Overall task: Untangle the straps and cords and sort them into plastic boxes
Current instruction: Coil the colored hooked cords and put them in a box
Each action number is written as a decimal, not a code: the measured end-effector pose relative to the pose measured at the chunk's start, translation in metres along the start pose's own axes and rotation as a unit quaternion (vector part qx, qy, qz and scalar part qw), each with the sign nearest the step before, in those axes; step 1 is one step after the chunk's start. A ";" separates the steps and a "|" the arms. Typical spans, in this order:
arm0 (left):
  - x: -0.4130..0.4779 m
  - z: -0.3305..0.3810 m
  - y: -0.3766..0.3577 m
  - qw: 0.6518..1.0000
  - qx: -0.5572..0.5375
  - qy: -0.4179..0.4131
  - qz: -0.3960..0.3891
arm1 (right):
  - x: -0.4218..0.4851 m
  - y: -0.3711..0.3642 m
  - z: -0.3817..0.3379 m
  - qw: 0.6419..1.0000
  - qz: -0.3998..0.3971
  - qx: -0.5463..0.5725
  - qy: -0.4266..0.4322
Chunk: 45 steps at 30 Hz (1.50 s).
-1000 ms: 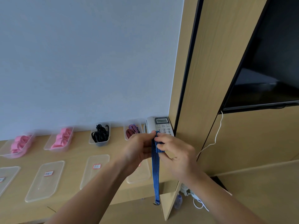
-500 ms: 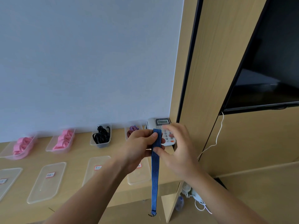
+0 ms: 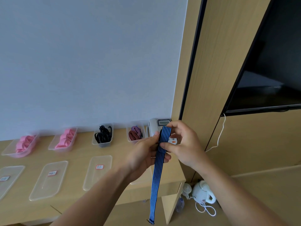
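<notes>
A grey wall (image 3: 89, 54) stands beyond the fingers, and a dark screen (image 3: 268, 70) is mounted up and to their right. A wooden desk (image 3: 78, 154) extends under and to the left of the fingers. Four clear boxes are lined up along the wall. Pink straps are held in the far-left box (image 3: 9, 150) and the second box (image 3: 71, 144). Black cords are held in the third box (image 3: 104, 144). Red and purple straps are held in the fourth box (image 3: 130, 139), just left of the fingers. Labelled lids (image 3: 48, 180) are laid flat nearer than the boxes. A white kettle (image 3: 203, 191) is seen below the right wrist. A phone (image 3: 154, 126) is partly hidden behind the fingers.

The blue strap (image 3: 156, 176) is held above the desk's right end, folded over at the top, with its tail hanging past the desk edge. The left hand (image 3: 143, 154) is curled round it, with the thumb laid along its left edge. It is pinched by the right hand (image 3: 184, 144), with the thumb pressed on its front and the forefinger hooked over the fold.
</notes>
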<state>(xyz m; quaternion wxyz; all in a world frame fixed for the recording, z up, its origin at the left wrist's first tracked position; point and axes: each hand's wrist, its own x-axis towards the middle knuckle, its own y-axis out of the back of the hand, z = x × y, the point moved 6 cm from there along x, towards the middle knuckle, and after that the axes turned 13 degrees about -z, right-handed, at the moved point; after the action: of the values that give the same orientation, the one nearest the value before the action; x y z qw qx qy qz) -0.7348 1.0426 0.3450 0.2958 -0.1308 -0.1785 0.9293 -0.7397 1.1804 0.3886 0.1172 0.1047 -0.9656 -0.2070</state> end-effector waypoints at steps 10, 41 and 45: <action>-0.003 -0.002 0.001 0.995 0.074 0.054 0.046 | -0.002 0.005 -0.004 0.995 0.071 -0.040 0.048; -0.010 0.019 0.016 0.999 -0.006 -0.013 0.037 | -0.036 -0.029 -0.011 0.943 0.107 -0.159 0.271; -0.007 0.024 0.015 0.998 0.035 -0.040 0.040 | -0.024 -0.021 -0.002 0.984 0.079 -0.095 0.129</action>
<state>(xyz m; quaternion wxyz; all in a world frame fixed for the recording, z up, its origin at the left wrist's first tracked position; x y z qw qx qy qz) -0.7449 1.0208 0.3613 0.2555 -0.0902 -0.1518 0.9505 -0.7131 1.1674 0.3767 0.2664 0.0423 -0.9234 -0.2730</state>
